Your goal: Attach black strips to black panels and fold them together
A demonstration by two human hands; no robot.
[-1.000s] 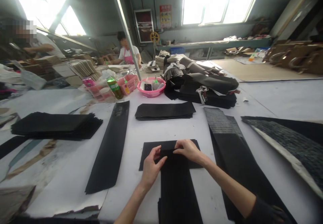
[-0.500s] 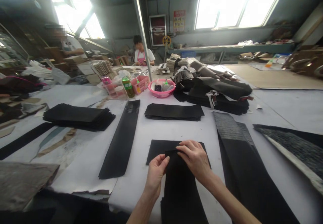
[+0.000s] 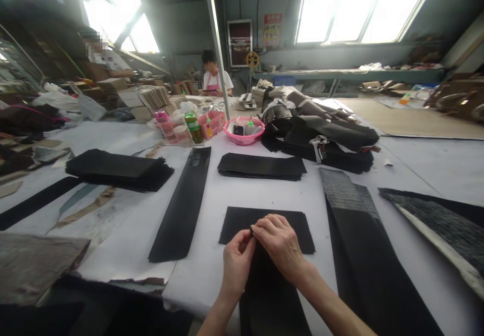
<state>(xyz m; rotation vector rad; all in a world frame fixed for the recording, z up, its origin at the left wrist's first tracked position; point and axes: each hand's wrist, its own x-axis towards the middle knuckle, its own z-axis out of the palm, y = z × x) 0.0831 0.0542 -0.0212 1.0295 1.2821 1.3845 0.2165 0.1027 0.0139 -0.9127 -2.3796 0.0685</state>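
Directly in front of me a long black strip of sheet material (image 3: 270,295) runs from the near table edge up to my fingers. My left hand (image 3: 238,260) pinches the strip's top left corner between thumb and fingers. Next to it, my right hand (image 3: 280,242) has its fingers closed on the same top edge, which the hand mostly covers. Beyond them a black rectangular piece (image 3: 238,225) lies flat on the white table (image 3: 196,285), partly hidden by the hands. Whether the strip is leather or fabric I cannot tell.
Black stacks lie at the left (image 3: 117,169) and centre (image 3: 260,167). A strip (image 3: 181,205) lies left of my hands, longer pieces (image 3: 370,255) to the right. Farther back are a pink basin (image 3: 244,139), a green bottle (image 3: 193,128) and a dark material heap (image 3: 325,139). Two people work behind.
My right hand has moved left along the strip's top edge, and its fingers now meet those of my left hand at the corner. More of the flat black piece behind shows.
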